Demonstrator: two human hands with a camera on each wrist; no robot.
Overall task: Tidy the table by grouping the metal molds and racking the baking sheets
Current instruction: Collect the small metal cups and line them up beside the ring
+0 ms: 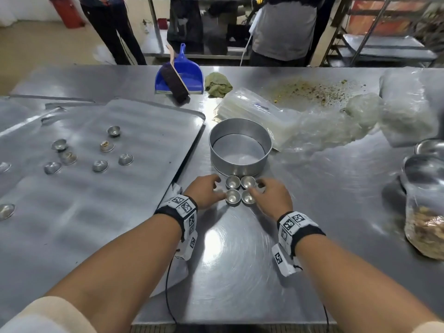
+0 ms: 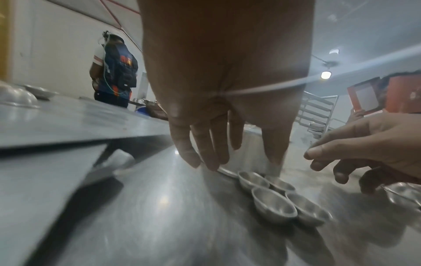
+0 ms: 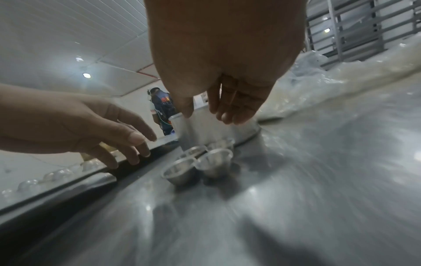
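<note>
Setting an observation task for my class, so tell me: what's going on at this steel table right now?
A person is tidying a bakery table. Four small metal molds sit grouped upright in a square just in front of a round cake tin. The left hand and right hand flank the group with relaxed fingers, holding nothing. More small molds, mostly upside down, lie scattered on the baking sheet to the left, not yet gathered.
</note>
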